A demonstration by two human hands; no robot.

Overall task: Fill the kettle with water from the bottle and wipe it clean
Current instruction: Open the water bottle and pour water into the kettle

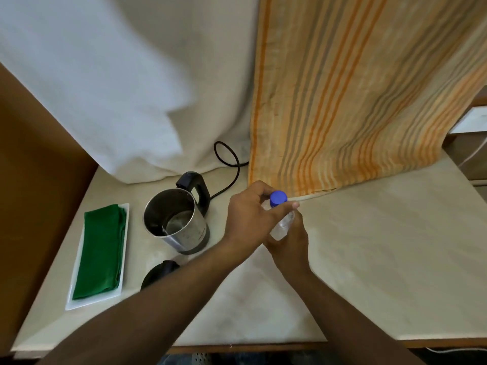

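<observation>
- Clear plastic bottle [283, 225] stands upright, its body clasped by the right hand [290, 246].
- Left hand [250, 217] pinches the blue cap [278, 198] from above.
- Open steel kettle [175, 219] stands just left of both hands.

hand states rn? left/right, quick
Left hand: fingers closed on the blue cap of the bottle.
Right hand: closed around the bottle body, holding it upright.

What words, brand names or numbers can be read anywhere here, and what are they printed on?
None can be read.
Kettle: faint dark marks low on its steel side, too small and blurred to read.
Bottle: no label shows; the hands cover much of it.
Blue cap: plain as far as it shows.
Green cloth and its white tray: no print.
</observation>
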